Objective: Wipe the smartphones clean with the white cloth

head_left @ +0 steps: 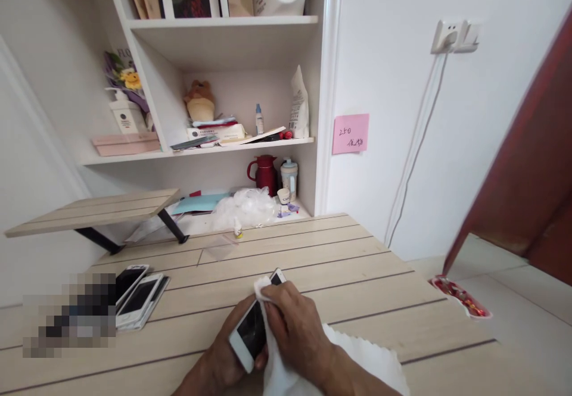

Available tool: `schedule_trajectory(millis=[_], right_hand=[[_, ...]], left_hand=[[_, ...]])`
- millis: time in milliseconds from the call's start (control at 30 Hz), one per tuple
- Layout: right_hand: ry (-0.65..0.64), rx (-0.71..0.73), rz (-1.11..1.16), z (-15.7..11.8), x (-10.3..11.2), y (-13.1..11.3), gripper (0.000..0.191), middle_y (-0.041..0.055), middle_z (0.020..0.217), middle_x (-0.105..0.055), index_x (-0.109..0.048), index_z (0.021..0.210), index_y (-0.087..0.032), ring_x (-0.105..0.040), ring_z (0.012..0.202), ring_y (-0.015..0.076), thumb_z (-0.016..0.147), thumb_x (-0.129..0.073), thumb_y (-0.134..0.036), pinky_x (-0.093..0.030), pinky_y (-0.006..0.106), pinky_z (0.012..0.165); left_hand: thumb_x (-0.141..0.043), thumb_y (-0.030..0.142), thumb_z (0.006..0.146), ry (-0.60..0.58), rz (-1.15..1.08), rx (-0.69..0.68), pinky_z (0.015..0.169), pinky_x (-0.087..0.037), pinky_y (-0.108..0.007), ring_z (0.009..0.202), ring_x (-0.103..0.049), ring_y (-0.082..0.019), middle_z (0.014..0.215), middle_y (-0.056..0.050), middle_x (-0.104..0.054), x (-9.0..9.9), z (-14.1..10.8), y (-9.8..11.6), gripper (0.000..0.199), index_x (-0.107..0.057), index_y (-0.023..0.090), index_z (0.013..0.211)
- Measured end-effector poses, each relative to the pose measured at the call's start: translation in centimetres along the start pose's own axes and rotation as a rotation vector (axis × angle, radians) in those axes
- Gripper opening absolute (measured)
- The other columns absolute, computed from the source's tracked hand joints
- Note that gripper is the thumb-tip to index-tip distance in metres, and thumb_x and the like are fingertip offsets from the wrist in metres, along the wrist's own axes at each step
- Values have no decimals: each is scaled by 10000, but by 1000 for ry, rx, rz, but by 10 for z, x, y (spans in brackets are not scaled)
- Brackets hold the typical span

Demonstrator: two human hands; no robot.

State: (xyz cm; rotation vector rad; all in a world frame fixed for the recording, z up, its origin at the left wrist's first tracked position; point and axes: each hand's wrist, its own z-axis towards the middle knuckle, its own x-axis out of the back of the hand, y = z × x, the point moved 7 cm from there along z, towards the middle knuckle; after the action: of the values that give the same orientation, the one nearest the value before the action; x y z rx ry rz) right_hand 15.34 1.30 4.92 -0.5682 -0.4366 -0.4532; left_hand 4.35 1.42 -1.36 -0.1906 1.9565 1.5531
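Observation:
A white smartphone with a dark screen lies tilted in my left hand, whose fingers wrap round its edges from below. My right hand is closed on a white cloth and presses it against the upper part of the screen. The cloth hangs down between my hands, and a wider white piece with a scalloped edge spreads on the table under my right forearm. Part of the phone's top end shows past my right knuckles; the middle of the screen is covered by the cloth and fingers.
More phones lie stacked on the wooden table at the left, beside a blurred-out patch. A small bottle and a clear plastic bag are near the back edge. A raised wooden stand and shelves stand behind.

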Motion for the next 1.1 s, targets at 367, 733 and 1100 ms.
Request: schedule_trajectory(millis=[367, 733, 1100], right_hand=[[-123, 81, 65, -3, -3, -20, 319, 49, 894, -601, -622, 1212, -265, -596, 700, 149, 952, -460, -178, -499, 249, 634], [-94, -25, 29, -3, -2, -7, 322, 53, 888, -598, -629, 1222, -260, -600, 711, 151, 967, -442, -198, -509, 249, 667], [3, -126, 20, 2, 5, 5, 316, 61, 856, -593, -632, 1207, -230, -606, 722, 165, 989, -404, -208, -510, 274, 701]], left_hand=[[-563, 440, 867, 41, -62, 72, 332, -391, -167, 387, -570, -122, 496, -82, -634, 8, 2, -10, 442, -677, 77, 641], [-508, 565, 866, 22, -56, 146, 312, -370, -173, 359, -560, -120, 503, -89, -648, -3, 2, -6, 552, -688, 77, 678], [-521, 486, 877, 17, -78, 116, 330, -381, -190, 372, -570, -136, 515, -100, -662, -4, 3, -9, 478, -687, 80, 686]])
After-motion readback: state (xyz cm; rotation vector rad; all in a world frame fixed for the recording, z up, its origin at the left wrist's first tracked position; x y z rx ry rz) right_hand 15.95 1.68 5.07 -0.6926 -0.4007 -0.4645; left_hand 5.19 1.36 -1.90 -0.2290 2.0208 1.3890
